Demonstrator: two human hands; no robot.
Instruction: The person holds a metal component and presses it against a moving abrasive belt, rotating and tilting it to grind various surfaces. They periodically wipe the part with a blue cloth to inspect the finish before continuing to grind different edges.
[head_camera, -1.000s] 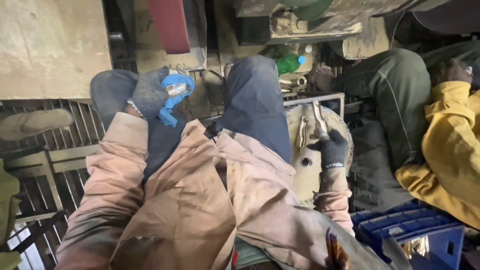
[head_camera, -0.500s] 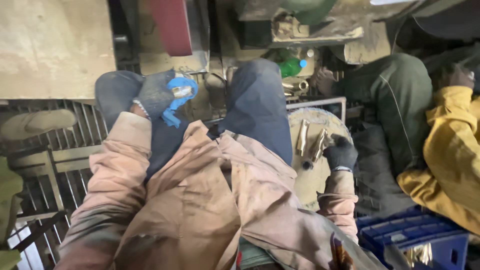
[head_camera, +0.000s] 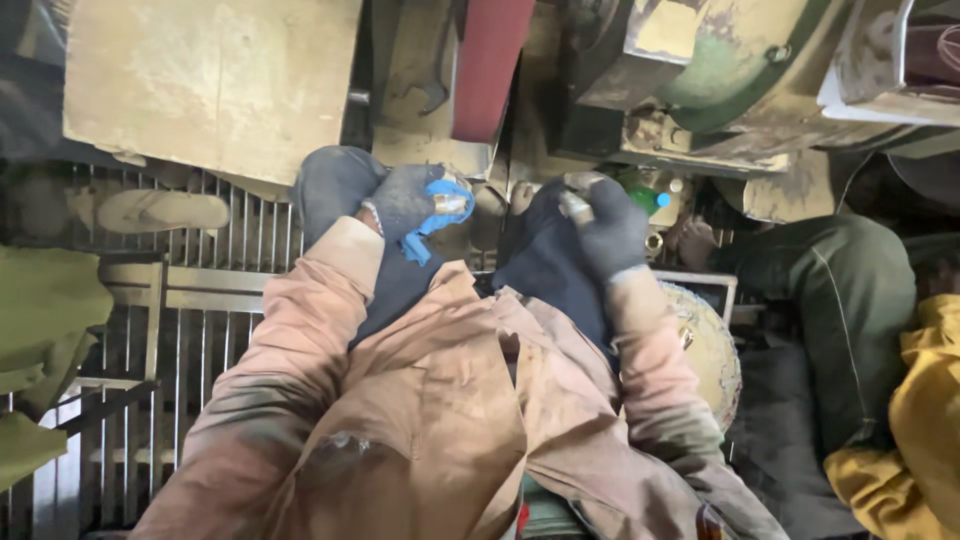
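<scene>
Head view: the person sits with both knees up, in a dusty pink work jacket (head_camera: 400, 420) and dark trousers. The left hand (head_camera: 410, 200), in a dark glove with blue fingertips, rests on the left knee; its fingers (head_camera: 445, 195) are curled closed around a small metal piece (head_camera: 452, 203) with a brassy shine. The right hand (head_camera: 605, 225), in a dark glove, is raised over the right knee, its fingers pinched tight on a second small metal piece (head_camera: 575, 205) that sticks up from the grip. The two pieces are near each other, with the gap between the knees between them.

Half a second ago the right hand was low at the person's right side, over the round metal tray (head_camera: 715, 350) where loose brass parts lay; it has since come up and inward to the knee with a piece in its grip. The left hand has stayed on the left knee with the same hold. The camera has also tilted forward, so more of the machine shows.

Ahead of the knees stands a worn green machine (head_camera: 720, 70) with a dark red belt (head_camera: 490, 60) running down its front. A green bottle (head_camera: 640, 195) stands just past the right hand. To the left are a metal floor grate (head_camera: 220, 330) and a sandal (head_camera: 165, 210). At the right edge sits another person in a dark green sleeve (head_camera: 850, 300) and yellow cloth (head_camera: 920, 430).
</scene>
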